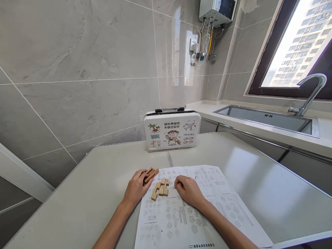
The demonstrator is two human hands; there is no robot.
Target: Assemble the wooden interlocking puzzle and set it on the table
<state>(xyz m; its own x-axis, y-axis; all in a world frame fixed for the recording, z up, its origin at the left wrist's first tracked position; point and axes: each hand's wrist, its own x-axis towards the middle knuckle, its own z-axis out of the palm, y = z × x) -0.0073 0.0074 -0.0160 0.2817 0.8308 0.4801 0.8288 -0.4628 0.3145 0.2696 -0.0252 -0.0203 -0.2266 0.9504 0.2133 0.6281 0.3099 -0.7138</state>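
My left hand (136,185) is closed around a few wooden puzzle pieces (151,174), notched sticks whose ends stick out past the fingers at the sheet's left edge. Just right of it, several more wooden puzzle pieces (161,188) with cut-out notches lie on the printed paper sheet (204,228). My right hand (190,188) rests on the sheet, right of the loose pieces and apart from them. Its fingers are curled into a loose fist, with nothing showing in it. The printing on the sheet, diagrams and text, appears upside down from here.
A white case (172,131) with cartoon prints and a black handle stands upright at the table's (77,204) far edge. To the right, a counter holds a sink (264,119) with a curved faucet (312,91). A tiled wall rises behind the case.
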